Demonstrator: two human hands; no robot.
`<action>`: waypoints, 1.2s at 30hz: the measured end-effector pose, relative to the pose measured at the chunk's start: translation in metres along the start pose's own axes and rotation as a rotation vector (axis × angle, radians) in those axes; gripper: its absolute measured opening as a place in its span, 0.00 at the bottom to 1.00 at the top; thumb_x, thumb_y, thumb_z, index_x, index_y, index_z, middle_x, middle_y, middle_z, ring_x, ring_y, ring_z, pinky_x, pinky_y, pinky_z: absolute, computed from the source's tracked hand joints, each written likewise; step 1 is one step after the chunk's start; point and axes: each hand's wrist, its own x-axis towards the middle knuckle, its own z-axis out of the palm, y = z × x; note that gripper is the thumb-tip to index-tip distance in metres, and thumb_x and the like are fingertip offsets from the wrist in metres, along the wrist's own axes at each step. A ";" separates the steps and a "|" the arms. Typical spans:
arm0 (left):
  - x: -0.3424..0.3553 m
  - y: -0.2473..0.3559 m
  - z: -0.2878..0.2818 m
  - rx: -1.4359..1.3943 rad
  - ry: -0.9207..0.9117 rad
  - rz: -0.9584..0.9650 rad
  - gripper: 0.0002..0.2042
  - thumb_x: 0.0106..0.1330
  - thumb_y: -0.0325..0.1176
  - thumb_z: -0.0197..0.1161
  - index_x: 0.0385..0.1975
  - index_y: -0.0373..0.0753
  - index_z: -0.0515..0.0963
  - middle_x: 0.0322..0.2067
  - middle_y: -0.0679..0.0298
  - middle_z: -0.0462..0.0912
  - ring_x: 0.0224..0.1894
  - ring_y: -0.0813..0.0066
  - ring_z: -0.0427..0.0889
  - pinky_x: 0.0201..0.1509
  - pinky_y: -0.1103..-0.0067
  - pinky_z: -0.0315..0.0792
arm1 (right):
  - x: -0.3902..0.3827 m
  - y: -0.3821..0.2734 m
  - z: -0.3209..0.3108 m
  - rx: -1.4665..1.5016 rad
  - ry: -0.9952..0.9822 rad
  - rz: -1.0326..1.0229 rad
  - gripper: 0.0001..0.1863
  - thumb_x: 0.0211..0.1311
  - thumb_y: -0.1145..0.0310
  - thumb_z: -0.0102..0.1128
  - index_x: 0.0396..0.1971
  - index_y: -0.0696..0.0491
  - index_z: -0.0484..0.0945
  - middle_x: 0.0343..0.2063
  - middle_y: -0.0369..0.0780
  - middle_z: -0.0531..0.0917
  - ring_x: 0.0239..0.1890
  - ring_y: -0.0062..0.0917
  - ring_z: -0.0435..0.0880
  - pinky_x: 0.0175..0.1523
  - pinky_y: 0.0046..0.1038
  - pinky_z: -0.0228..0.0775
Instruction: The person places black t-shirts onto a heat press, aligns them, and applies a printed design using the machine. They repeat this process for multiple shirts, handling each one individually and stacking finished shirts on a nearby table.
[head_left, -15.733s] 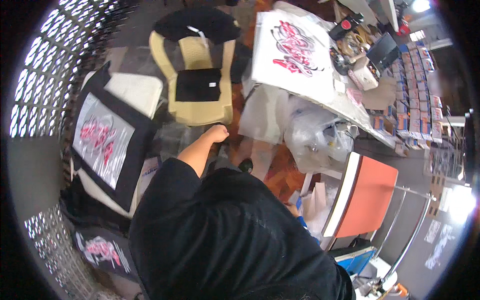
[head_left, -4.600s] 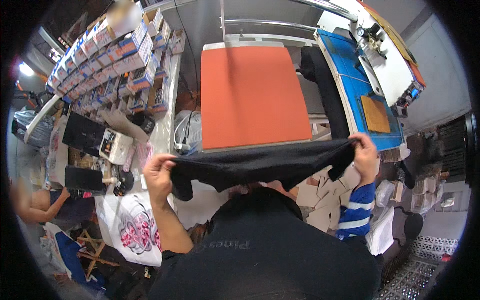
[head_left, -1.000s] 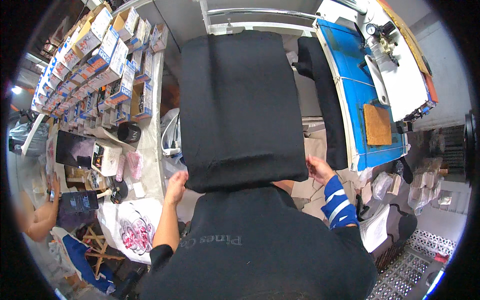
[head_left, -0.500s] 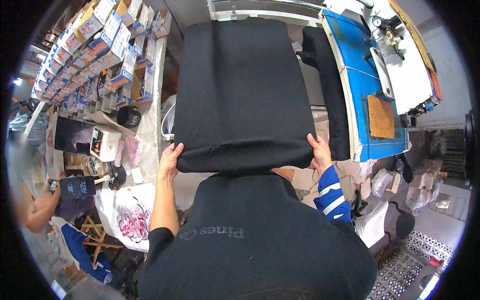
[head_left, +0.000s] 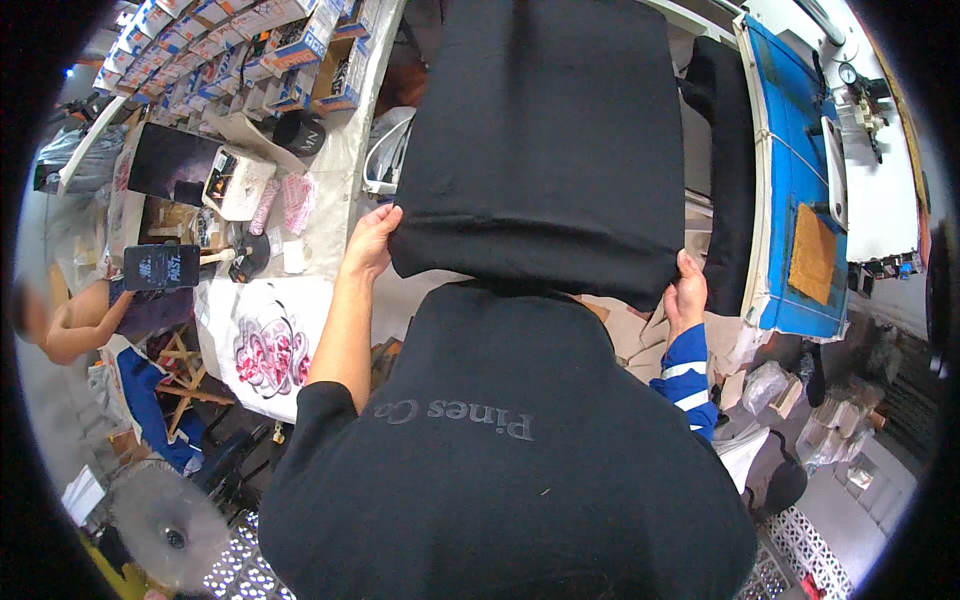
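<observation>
A large black fabric piece [head_left: 550, 130] stretches out in front of me, its near edge folded or curled over and sagging slightly in the middle. My left hand [head_left: 376, 240] pinches its near left corner, thumb on top and fingers partly hidden under the cloth. At the near right corner, my right hand [head_left: 687, 288] grips the same fabric between thumb and fingers; a blue sleeve with white stripes [head_left: 685, 375] covers that forearm. What supports the cloth underneath is mostly hidden.
Right of the fabric stand a narrow black padded bar [head_left: 733, 190] and a blue board [head_left: 790, 150] with a brown patch [head_left: 815, 255]. Stacked boxes [head_left: 290, 55] fill the left shelf. At far left, another person's hand [head_left: 120, 300] holds a dark rectangular device [head_left: 162, 268].
The view has shifted, so the surroundings sit farther right. Both hands still hold the fabric, which now appears higher in the picture, its near edge tilting down to the right.
</observation>
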 end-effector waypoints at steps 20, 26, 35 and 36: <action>0.005 0.006 -0.008 -0.192 -0.122 0.014 0.18 0.73 0.29 0.52 0.60 0.31 0.73 0.59 0.56 0.80 0.63 0.63 0.75 0.72 0.67 0.63 | -0.013 0.007 0.017 0.102 -0.041 -0.005 0.08 0.74 0.69 0.58 0.45 0.57 0.79 0.44 0.40 0.86 0.49 0.26 0.83 0.60 0.29 0.71; 0.003 0.000 -0.002 -0.091 -0.046 0.050 0.16 0.75 0.30 0.52 0.59 0.33 0.74 0.57 0.58 0.80 0.60 0.66 0.78 0.68 0.69 0.68 | -0.022 0.008 0.026 0.000 0.048 -0.078 0.11 0.77 0.66 0.53 0.45 0.59 0.79 0.44 0.39 0.85 0.48 0.23 0.82 0.57 0.27 0.72; 0.008 -0.046 0.004 0.413 0.062 0.116 0.16 0.78 0.40 0.53 0.54 0.35 0.78 0.47 0.63 0.85 0.45 0.71 0.84 0.53 0.72 0.78 | -0.011 0.035 0.019 -0.095 -0.060 0.075 0.21 0.79 0.58 0.49 0.57 0.60 0.76 0.50 0.41 0.85 0.49 0.25 0.84 0.59 0.28 0.73; 0.012 -0.061 -0.009 0.249 0.086 -0.011 0.17 0.76 0.42 0.54 0.53 0.36 0.79 0.48 0.63 0.85 0.45 0.70 0.84 0.53 0.72 0.78 | -0.010 0.029 0.024 -0.044 -0.153 0.196 0.21 0.78 0.60 0.49 0.59 0.59 0.75 0.52 0.42 0.84 0.51 0.27 0.84 0.61 0.29 0.73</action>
